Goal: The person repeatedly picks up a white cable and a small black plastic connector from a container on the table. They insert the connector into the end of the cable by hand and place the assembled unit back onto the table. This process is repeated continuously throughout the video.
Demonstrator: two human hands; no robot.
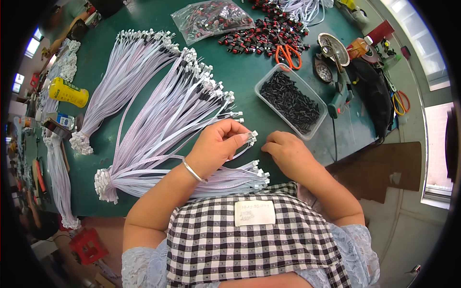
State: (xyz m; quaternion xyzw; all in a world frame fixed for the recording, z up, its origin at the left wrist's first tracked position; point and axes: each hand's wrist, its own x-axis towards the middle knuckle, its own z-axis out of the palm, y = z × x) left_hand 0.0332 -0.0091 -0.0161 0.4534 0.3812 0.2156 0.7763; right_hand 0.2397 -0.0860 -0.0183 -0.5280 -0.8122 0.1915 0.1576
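My left hand [216, 144], with a bangle on its wrist, pinches a white cable connector [251, 138] between thumb and fingertips. Just to the right, my right hand [289, 152] is closed with thumb and fingers together; anything between its fingertips is hidden. A large fanned bundle of white flat cables [151, 113] lies left of my hands, with many ends carrying black sleeves near white plugs. Under my left forearm, more cables of that bundle [230, 178] end in white plugs. Beyond my right hand stands a clear plastic tub [314, 133] of small black sleeves [289, 102].
A second cable bundle [127, 72] and a yellow bottle [68, 92] lie left. Orange-handled scissors [288, 56] rest beside a pile of red-and-black parts [264, 36] and a filled clear bag [211, 20]. A green glue gun [342, 91] with its cord stands right of the tub.
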